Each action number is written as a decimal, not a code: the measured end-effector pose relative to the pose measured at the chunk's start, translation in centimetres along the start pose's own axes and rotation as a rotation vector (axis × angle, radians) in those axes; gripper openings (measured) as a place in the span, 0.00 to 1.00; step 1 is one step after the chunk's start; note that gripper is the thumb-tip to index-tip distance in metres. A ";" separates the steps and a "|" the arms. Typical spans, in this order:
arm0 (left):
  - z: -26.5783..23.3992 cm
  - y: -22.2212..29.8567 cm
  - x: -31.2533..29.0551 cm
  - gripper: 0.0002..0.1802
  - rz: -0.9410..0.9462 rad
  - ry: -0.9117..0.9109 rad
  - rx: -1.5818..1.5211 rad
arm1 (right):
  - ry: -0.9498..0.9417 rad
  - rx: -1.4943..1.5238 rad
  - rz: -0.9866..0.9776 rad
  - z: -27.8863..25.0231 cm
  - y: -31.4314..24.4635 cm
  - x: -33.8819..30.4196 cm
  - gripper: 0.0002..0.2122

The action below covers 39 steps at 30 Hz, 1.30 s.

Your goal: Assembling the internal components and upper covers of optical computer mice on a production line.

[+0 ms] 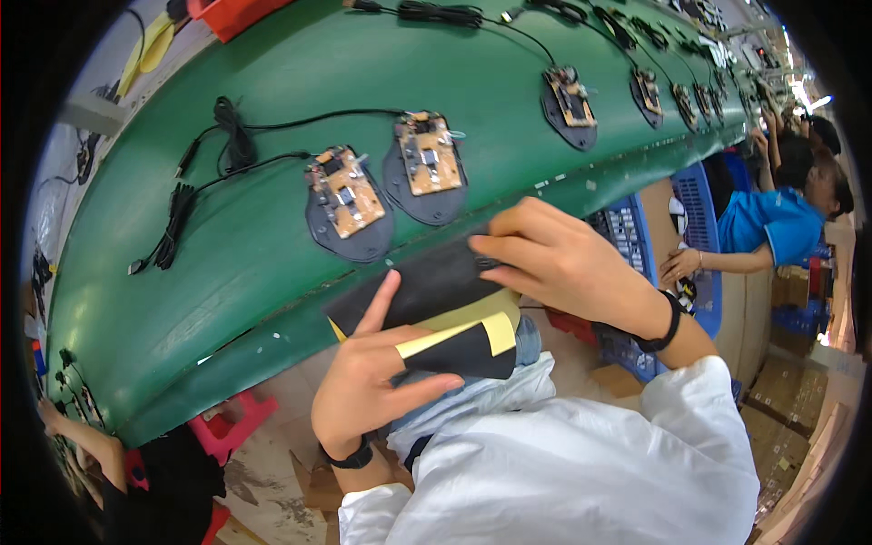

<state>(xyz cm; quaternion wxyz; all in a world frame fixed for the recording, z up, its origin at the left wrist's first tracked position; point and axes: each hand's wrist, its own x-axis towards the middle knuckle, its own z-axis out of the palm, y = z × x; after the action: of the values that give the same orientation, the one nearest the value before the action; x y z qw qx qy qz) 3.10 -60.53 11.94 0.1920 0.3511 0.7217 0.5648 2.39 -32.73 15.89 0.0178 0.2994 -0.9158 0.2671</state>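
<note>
Grasping a curled, yellow-backed black sheet (422, 289) at the near edge of the green tabletop (300, 59), the left hand (359, 381) steadies it; the right hand (554, 259) pinches a small dark piece (488, 262) against it. Two rounded dark-grey bases (368, 243) with tan circuit boards (350, 195) lie beyond.

We saw matt black on the face of the sheet (427, 277) and smooth, paper-like yellow on its backing (500, 332). We found the bench top (481, 91) smooth with a soft sheen, the device bases (365, 247) dull plastic, the cables (238, 145) plastic-coated, the shirt (563, 463) creased cloth, the crate (695, 195) moulded plastic, and the boxes (788, 391) matt cardboard.
</note>
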 end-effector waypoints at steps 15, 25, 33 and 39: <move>-0.1 -0.9 -0.4 0.21 0.055 0.031 -0.090 | 0.245 -0.015 0.248 0.1 3.8 9.1 0.14; -0.2 -1.2 -0.9 0.25 0.055 0.067 -0.128 | 0.281 -0.378 0.128 2.3 4.7 8.3 0.22; -0.7 -0.7 -1.2 0.20 0.027 0.097 -0.120 | 0.193 -0.450 0.183 2.9 2.5 6.4 0.26; 0.0 -1.1 -1.2 0.19 0.060 0.158 -0.134 | 0.116 -0.314 0.201 1.5 1.2 2.4 0.22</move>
<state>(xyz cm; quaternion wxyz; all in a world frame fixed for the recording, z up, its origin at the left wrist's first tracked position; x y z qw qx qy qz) 3.61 -61.57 10.71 0.1408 0.3132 0.6845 0.6431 -0.02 -33.97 14.50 0.0904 0.1842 -0.9689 0.1381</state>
